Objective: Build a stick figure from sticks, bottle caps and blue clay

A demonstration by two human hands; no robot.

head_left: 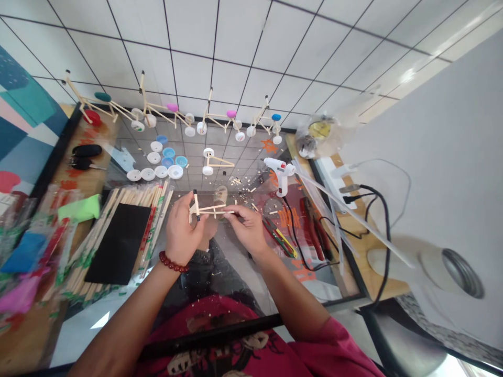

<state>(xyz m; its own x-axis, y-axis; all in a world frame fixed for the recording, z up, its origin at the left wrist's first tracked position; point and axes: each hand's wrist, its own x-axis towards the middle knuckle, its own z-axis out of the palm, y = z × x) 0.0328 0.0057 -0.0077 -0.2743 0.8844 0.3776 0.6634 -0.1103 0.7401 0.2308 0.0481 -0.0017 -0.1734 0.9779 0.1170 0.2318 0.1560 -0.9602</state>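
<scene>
Between my hands is a small frame of wooden sticks [212, 209], with a black-tipped crossbar at its left end. My left hand [181, 228], with a red bead bracelet on the wrist, grips it beside the crossbar. The fingers of my right hand [248, 226] pinch the frame's right end. Beyond them lies a triangular stick piece with two white cap wheels [220, 160] on the glass tabletop [231, 262]. A white hot glue gun [280, 170] lies to the right. Bits of cut wood [243, 195] are scattered just past my right hand.
Several stick tricycles [220, 116] line the back edge. Blue and white bottle caps [168, 153] sit in front of them. At left are chopsticks [118, 209] under a black sheet [118, 243]. Pliers [313, 225], a utility knife [286, 243] and a power strip [334, 180] are at right.
</scene>
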